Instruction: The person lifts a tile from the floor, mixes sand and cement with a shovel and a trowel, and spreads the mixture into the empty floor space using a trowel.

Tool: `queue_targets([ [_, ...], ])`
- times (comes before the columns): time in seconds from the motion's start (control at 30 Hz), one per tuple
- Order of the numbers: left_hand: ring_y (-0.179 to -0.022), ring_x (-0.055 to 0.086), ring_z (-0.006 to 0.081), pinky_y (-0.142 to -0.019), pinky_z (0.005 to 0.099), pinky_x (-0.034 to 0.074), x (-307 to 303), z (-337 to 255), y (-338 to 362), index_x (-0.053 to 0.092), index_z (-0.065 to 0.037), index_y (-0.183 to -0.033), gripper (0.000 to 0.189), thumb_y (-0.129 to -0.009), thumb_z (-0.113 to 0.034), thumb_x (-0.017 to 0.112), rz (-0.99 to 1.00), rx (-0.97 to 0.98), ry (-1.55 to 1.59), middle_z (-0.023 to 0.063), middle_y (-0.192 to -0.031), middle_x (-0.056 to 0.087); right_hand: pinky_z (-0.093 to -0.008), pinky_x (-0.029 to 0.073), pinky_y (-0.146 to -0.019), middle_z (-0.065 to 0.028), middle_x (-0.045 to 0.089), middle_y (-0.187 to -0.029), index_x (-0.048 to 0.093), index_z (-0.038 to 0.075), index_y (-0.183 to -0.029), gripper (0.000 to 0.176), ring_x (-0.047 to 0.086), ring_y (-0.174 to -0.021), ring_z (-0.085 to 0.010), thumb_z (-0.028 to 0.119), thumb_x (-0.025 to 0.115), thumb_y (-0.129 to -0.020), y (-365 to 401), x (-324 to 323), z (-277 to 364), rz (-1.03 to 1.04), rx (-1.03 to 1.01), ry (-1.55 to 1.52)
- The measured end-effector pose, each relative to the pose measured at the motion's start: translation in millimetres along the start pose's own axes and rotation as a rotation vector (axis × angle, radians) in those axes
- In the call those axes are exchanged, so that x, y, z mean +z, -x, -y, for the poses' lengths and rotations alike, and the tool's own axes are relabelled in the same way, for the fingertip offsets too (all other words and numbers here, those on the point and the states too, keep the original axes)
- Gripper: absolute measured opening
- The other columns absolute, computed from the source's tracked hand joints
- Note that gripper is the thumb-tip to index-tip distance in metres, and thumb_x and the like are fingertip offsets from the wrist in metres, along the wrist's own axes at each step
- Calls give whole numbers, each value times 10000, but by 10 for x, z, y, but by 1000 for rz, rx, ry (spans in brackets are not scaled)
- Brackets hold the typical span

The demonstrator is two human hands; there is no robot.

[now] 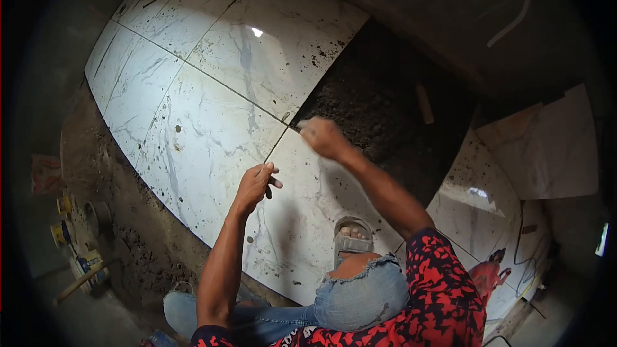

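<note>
across a dim room, pale veined tiles (218, 122) sit in rows, while a dark, crumbly bed (385, 83) lies untiled beside them and loose soil (138, 218) borders the far side. the glossy surface carries grit and specks; its joints show as dark lines. a sandaled foot (353, 242) rests on the near tile. at one joint, a person's left hand (256, 185) has fingers half curled, nothing clearly in them; by the bed's corner, the blurred right hand (323, 137) has fingers mostly curled, any hold impossible to tell.
</note>
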State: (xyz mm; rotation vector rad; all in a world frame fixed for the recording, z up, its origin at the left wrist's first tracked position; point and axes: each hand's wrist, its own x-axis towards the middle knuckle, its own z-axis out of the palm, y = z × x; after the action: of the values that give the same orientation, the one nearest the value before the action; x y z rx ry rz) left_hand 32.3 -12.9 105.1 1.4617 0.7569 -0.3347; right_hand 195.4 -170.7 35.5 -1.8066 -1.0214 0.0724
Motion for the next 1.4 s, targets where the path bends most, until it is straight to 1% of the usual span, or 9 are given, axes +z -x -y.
queue_targets([
  [0.1,-434,393,62,-410,212,296,-184,179,64,582,-10,-966,389,-935,-389,500,15,-98,1,45,-676,597,-477,454,-840,-219,570,-1001,579,24,-1075,279,551,-912,-403,35,459,-823,-486,-274,-1234,-337,146,557],
  [0.2,-493,420,54,-410,197,279,-3,263,143,574,-33,-999,353,-925,-375,525,-9,-188,139,22,-742,564,-477,457,-868,-203,565,-1065,589,45,-1061,264,544,-981,-413,24,481,-821,-516,-409,-1774,-257,122,817],
  [0.27,-535,425,56,-446,186,291,140,318,141,573,-54,-1033,388,-906,-420,548,7,-232,184,4,-785,542,-433,470,-868,-205,542,-1175,596,52,-1040,241,533,-1062,-400,19,524,-812,-670,-638,-1609,219,392,695],
  [0.53,-533,436,68,-430,186,288,604,125,-184,564,-63,-1033,502,-900,-541,485,67,-164,400,1,-766,524,-308,509,-691,-142,672,-830,616,3,-896,218,656,-768,-179,132,699,-741,205,-311,338,95,543,-322],
  [0.67,-508,389,53,-417,194,256,530,162,-191,535,-90,-884,426,-891,-516,527,172,-82,359,-29,-658,465,-364,484,-841,-213,649,-958,604,4,-1061,262,627,-933,-353,110,578,-823,457,-208,695,261,532,-424],
  [0.83,-523,396,65,-465,240,321,-356,-82,128,562,-48,-765,330,-911,-343,549,284,-169,-421,-19,-599,467,-445,361,-1021,-238,529,-1213,557,-1,-1149,391,464,-1177,-380,177,608,-806,39,-1190,-312,-213,226,528],
  [0.93,-589,516,147,-543,326,420,-1206,-259,610,591,31,-735,473,-886,-415,539,227,-200,-890,64,-646,576,-451,386,-986,-244,515,-1231,502,-21,-1214,460,476,-1173,-380,258,549,-851,-59,-1953,-891,-77,653,984],
  [1.13,-544,538,193,-529,399,414,-2916,1194,2234,620,18,-667,365,-801,-322,608,-55,-382,-1149,124,-561,553,-419,308,-1065,-260,414,-1346,421,-15,-1313,565,387,-1269,-376,303,549,-864,-19,-2060,-1499,130,828,657],
  [1.4,-714,545,207,-653,388,418,-2550,2994,4106,599,6,-840,318,-828,-312,601,-527,-818,-725,133,-754,569,-504,381,-978,-305,527,-1181,521,-28,-1195,460,490,-1136,-442,262,523,-837,455,-2111,-1941,-100,696,847],
])
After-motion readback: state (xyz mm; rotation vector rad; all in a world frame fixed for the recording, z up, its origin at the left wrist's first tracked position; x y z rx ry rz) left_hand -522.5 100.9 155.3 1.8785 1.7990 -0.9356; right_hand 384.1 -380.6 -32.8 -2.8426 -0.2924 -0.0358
